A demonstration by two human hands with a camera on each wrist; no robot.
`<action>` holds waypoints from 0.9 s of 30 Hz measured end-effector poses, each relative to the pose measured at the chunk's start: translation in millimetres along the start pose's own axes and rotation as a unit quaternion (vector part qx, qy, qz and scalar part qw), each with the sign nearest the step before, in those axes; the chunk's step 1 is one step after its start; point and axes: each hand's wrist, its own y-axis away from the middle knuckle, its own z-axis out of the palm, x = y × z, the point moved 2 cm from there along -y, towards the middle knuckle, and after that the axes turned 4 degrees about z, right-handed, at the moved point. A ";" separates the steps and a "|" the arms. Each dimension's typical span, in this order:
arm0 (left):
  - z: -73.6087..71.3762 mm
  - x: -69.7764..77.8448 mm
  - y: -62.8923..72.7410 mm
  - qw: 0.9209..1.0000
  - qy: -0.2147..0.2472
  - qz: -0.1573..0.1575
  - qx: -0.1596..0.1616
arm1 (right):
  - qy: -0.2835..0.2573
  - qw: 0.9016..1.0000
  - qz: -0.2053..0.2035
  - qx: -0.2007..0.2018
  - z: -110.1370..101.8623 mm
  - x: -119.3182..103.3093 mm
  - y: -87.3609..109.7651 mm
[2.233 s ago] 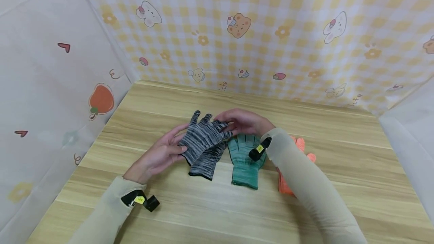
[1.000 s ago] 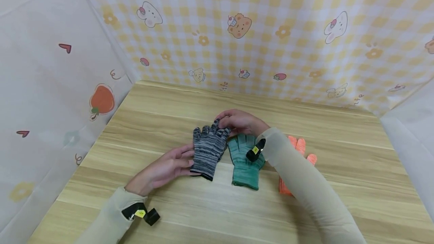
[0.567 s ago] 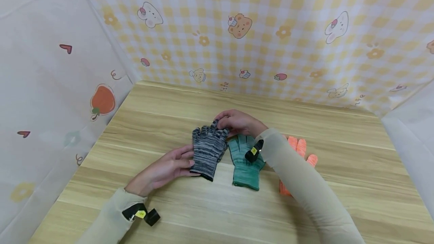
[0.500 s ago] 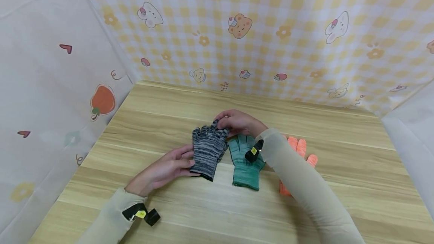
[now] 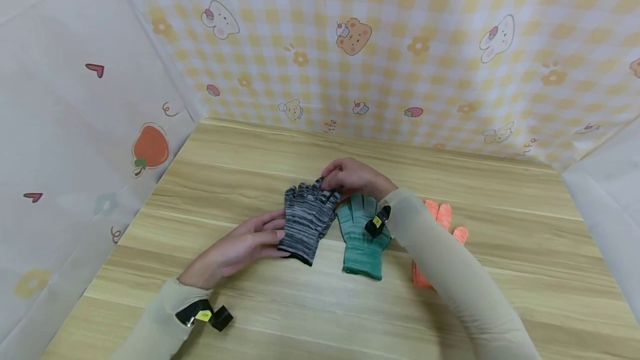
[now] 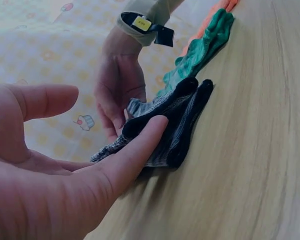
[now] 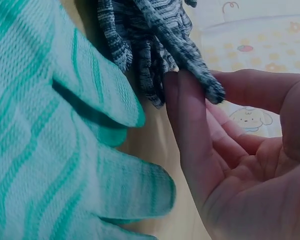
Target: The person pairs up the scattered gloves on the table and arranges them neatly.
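Two black-and-grey striped knit gloves [image 5: 306, 218] lie one over the other on the wooden table, cuffs toward me. My right hand [image 5: 356, 175] pinches a finger of the upper glove between thumb and fingers, plain in the right wrist view. At the cuff's left side, my left hand [image 5: 245, 244] has its fingers extended against the gloves. The left wrist view shows its thumb [image 6: 52, 101] raised away from the fabric and one finger along the black cuff edges [image 6: 177, 150]. Green gloves [image 5: 362, 254] lie just right of the striped ones, partly beneath my right wrist.
Orange gloves [image 5: 444, 216] lie farther right, partly hidden under my right forearm. The table [image 5: 310, 315] runs back to a yellow checked cloth [image 5: 400, 88]. A white printed cloth [image 5: 75, 126] stands along the left side.
Earlier both hands held the upper striped glove tilted across the lower one; it then came down nearly aligned over it. Since then, the cuff and left hand have shifted slightly left.
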 end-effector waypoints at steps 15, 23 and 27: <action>-2.4 5.8 4.3 0.997 -0.062 -0.010 0.033 | 0.099 0.994 -0.030 0.039 -1.8 -0.9 4.1; -3.5 2.0 2.6 0.992 -0.104 -0.022 0.074 | 0.187 0.979 -0.038 0.076 2.4 4.9 1.6; -2.4 -2.5 -0.6 0.985 -0.131 -0.021 0.107 | 0.193 0.977 -0.035 0.083 3.4 6.2 2.0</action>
